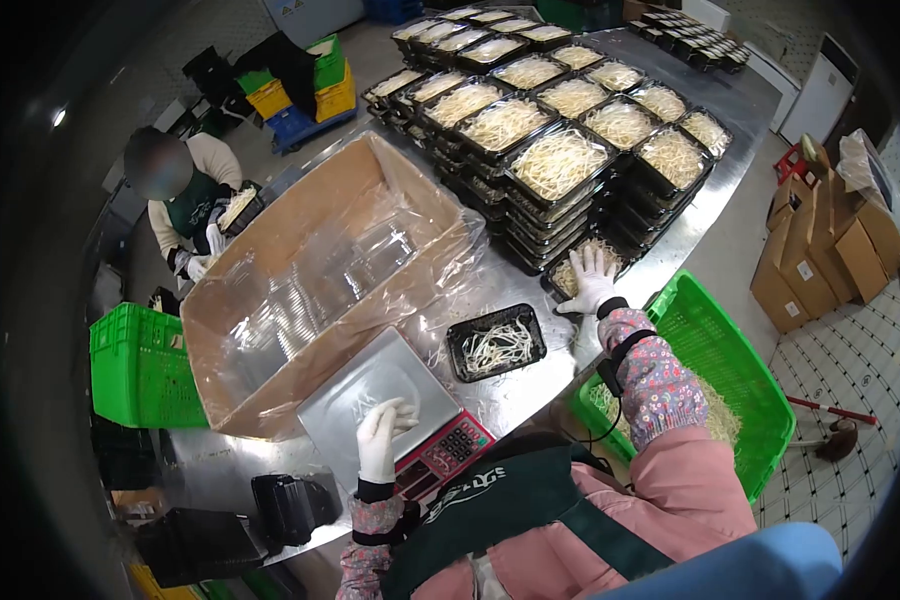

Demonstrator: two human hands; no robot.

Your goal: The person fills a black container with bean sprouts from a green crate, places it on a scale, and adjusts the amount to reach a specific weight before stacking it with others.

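Note:
My left hand [380, 436], in a white glove, rests with spread fingers on the steel pan of a weighing scale [345, 400], holding nothing. My right hand [590, 280], also gloved, lies flat on bean sprouts in a black tray [562, 282] at the foot of the tray stacks. Between my hands sits another black tray [496, 343] partly filled with sprouts, untouched.
Stacks of filled black trays [560, 160] cover the far half of the steel table [530, 395]. A big cardboard box [300, 290] lined with clear plastic stands on the left. A green crate [735, 365] with sprouts is at my right. Another person [190, 195] works at far left.

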